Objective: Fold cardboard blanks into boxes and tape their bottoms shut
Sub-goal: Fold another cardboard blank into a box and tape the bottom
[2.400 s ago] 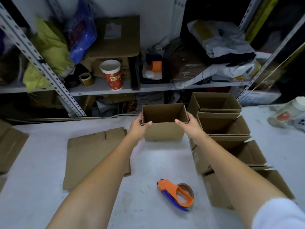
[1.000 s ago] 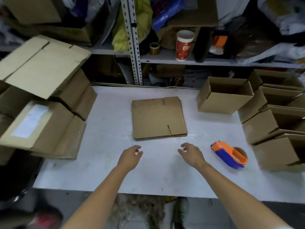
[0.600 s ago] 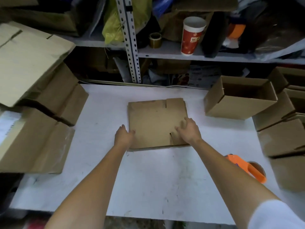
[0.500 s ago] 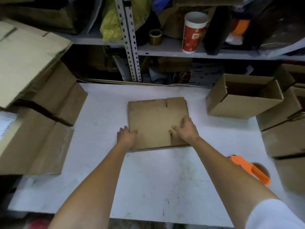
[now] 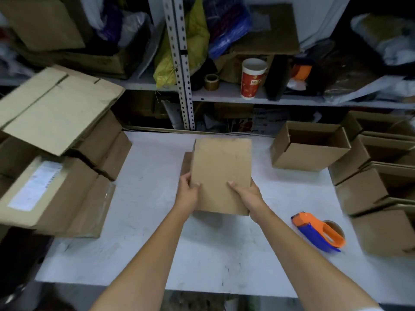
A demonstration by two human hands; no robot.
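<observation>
A flat cardboard blank point(image 5: 221, 169) is lifted off the white table point(image 5: 143, 221) and tilted up toward me, its near edge between my hands. My left hand point(image 5: 188, 193) grips its lower left edge, thumb on the front face. My right hand point(image 5: 244, 194) grips the lower right corner, thumb on top. Another flat blank point(image 5: 186, 163) lies on the table beneath, mostly hidden. An orange and blue tape dispenser point(image 5: 318, 234) lies to the right of my right forearm.
A folded open box point(image 5: 310, 151) stands at the back right, with several more open boxes point(image 5: 381, 176) crowded along the right edge. Large cardboard boxes point(image 5: 51, 171) pile up on the left. A metal shelf behind holds a red paper cup point(image 5: 252, 78) and a tape roll point(image 5: 211, 81).
Both hands took hold of the top blank, which lay flat on the table, and lifted it, tilting it up toward me. A blank remains on the table.
</observation>
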